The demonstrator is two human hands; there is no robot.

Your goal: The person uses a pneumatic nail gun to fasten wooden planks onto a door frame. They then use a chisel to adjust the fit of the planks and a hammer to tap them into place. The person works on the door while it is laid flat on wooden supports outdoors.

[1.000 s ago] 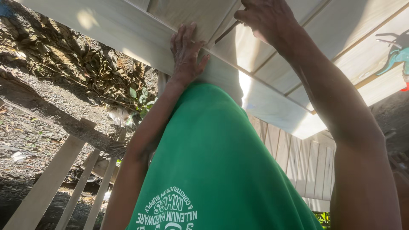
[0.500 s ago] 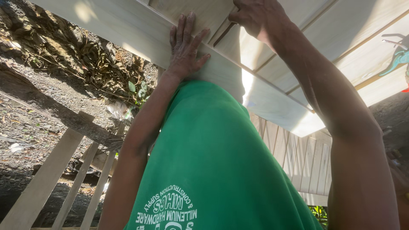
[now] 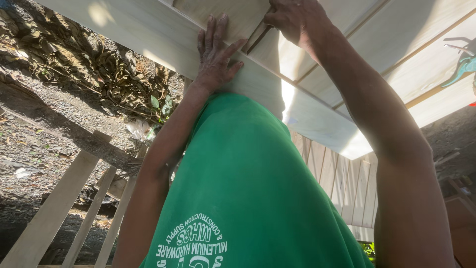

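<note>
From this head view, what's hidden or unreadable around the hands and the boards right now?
- Right hand: fingertips cut off by the top edge; grip on the narrow strip unclear.
- Left hand: palm flat on the pale board; what lies under it is hidden.
- Board ends: hidden behind the green shirt and glare.
- Teal object: cut off at the right edge.

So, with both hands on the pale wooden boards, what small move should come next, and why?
Probably slide the narrow pale wooden strip flush into the seam. The right hand grips its end, which sits slightly askew, while the left hand lies flat, bracing the wide pale wooden board.
</note>
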